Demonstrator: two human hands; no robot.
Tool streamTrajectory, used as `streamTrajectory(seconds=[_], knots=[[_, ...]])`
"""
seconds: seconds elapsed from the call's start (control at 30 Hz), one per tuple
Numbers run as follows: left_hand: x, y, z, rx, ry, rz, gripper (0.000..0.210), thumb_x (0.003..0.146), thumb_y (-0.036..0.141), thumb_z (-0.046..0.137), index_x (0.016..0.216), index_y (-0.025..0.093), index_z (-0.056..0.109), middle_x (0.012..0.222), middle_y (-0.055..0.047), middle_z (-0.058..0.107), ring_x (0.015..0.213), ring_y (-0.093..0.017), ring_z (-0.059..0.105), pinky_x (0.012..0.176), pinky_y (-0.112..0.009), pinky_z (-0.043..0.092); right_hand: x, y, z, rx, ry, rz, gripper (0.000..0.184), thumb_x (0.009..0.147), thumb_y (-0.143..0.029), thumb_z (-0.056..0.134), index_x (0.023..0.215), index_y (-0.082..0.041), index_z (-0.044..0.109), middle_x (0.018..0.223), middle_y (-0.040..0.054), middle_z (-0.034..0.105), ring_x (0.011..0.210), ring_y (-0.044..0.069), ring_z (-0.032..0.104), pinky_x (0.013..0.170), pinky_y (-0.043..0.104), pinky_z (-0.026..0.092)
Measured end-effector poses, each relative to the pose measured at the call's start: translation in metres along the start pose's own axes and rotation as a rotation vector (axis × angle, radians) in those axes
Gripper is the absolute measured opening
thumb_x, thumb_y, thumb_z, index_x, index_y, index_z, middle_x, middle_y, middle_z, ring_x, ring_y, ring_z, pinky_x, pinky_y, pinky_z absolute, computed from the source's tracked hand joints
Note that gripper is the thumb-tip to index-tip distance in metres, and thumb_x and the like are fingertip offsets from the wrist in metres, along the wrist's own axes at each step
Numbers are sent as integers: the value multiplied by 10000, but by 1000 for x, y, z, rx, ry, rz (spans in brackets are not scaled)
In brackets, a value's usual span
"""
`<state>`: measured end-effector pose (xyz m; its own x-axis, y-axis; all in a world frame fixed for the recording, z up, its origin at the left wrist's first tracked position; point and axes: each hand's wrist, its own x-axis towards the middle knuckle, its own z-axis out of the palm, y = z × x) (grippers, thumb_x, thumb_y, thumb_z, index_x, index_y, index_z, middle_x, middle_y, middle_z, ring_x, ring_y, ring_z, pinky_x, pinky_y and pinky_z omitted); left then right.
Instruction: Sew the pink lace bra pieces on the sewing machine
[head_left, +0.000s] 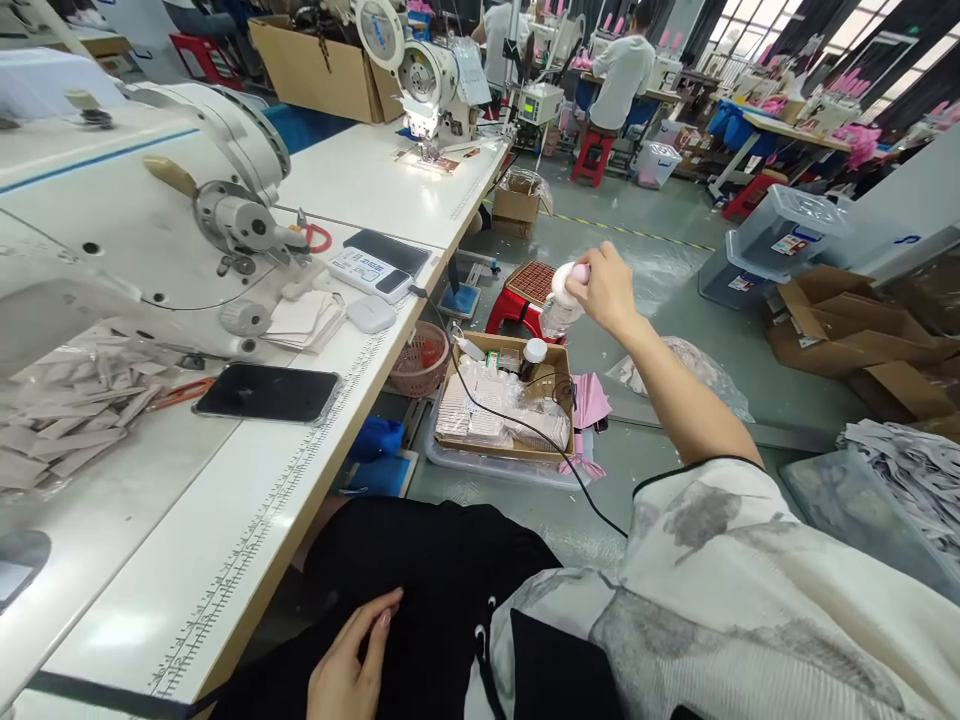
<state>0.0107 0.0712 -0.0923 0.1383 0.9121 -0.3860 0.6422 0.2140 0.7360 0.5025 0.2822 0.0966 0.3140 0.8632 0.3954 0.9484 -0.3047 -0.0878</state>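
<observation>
Bottle (pixel 559 304) partly behind right hand (pixel 609 287)

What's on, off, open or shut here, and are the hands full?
Bottle: held up by its top; can't tell if it's shut.
Right hand: gripping the bottle.
Left hand: fingers loosely bent, nothing visible held.
Front phone: screen dark.
Far sewing machine: light on.
Floor carton: open, filled.
Stacked tubs: lids on.
</observation>
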Motion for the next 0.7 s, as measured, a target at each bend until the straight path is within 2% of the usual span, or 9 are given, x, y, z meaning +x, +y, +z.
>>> streamTrajectory(seconds=[0.13, 0.2, 0.3, 0.37, 0.43, 0.5, 0.57, 0.63, 0.7], knots=[[-4, 59, -6, -73, 139, 284, 367, 944, 469, 487, 1039, 269, 780, 1248, -43, 744, 1192, -245, 685, 1065, -369, 527, -32, -62, -61, 197, 154, -298, 232, 914, -354, 544, 989, -167, 657, 1000, 90, 622, 930, 233, 600, 854, 410, 490], [-6, 91, -9, -84, 235, 441, 342, 985, 387, 485, 1192, 273, 732, 1396, -53, 662, 1301, -231, 616, 1110, -373, 493, -52, -91, -87, 371, 173, -417, 159, 872, -348, 575, 856, -211, 655, 857, 55, 612, 802, 201, 596, 750, 374, 484], [-2, 132, -12, -56, 389, 604, 495, 981, 361, 564, 1467, 283, 519, 1572, -93, 486, 1454, -264, 456, 1192, -450, 401, -79, -130, -112, 616, 32, -635, 62, 820, -314, 602, 806, -281, 653, 796, 25, 623, 700, 183, 585, 637, 348, 450], [3, 146, -12, -77, 501, 638, 827, 872, 460, 726, 1572, 248, 341, 1618, -158, 398, 1489, -341, 386, 1207, -533, 357, -96, -157, -120, 734, -133, -773, 62, 811, -293, 604, 830, -300, 662, 809, 28, 641, 706, 191, 602, 613, 345, 447], [3, 148, -8, -192, 582, 592, 1040, 747, 499, 835, 1580, 216, 282, 1556, -190, 464, 1415, -380, 475, 1157, -552, 415, -113, -186, -122, 821, -266, -929, 78, 818, -283, 596, 862, -302, 657, 815, 32, 649, 714, 195, 614, 599, 337, 458], [-3, 138, -1, -375, 616, 502, 976, 692, 440, 868, 1505, 217, 377, 1405, -145, 602, 1240, -348, 620, 1054, -493, 516, -129, -214, -116, 853, -283, -1128, 78, 856, -292, 559, 869, -293, 636, 789, 35, 644, 699, 197, 616, 585, 333, 466], [-10, 122, 8, -559, 623, 445, 838, 641, 361, 879, 1375, 224, 499, 1258, -88, 677, 1087, -303, 679, 962, -431, 562, -143, -238, -104, 809, -172, -1339, 111, 906, -336, 534, 842, -285, 608, 737, 42, 638, 655, 207, 608, 560, 345, 454], [-17, 104, 14, -708, 629, 470, 797, 577, 311, 898, 1289, 221, 551, 1173, -64, 705, 1014, -280, 688, 914, -398, 568, -153, -261, -87, 755, -25, -1506, 181, 923, -412, 576, 790, -289, 572, 657, 34, 627, 569, 214, 580, 505, 362, 407], [-24, 88, 13, -795, 646, 499, 770, 556, 279, 906, 1249, 207, 576, 1130, -67, 715, 993, -272, 687, 899, -388, 560, -161, -284, -71, 792, 23, -1652, 227, 923, -431, 612, 758, -294, 537, 588, 11, 605, 493, 204, 552, 456, 362, 375]])
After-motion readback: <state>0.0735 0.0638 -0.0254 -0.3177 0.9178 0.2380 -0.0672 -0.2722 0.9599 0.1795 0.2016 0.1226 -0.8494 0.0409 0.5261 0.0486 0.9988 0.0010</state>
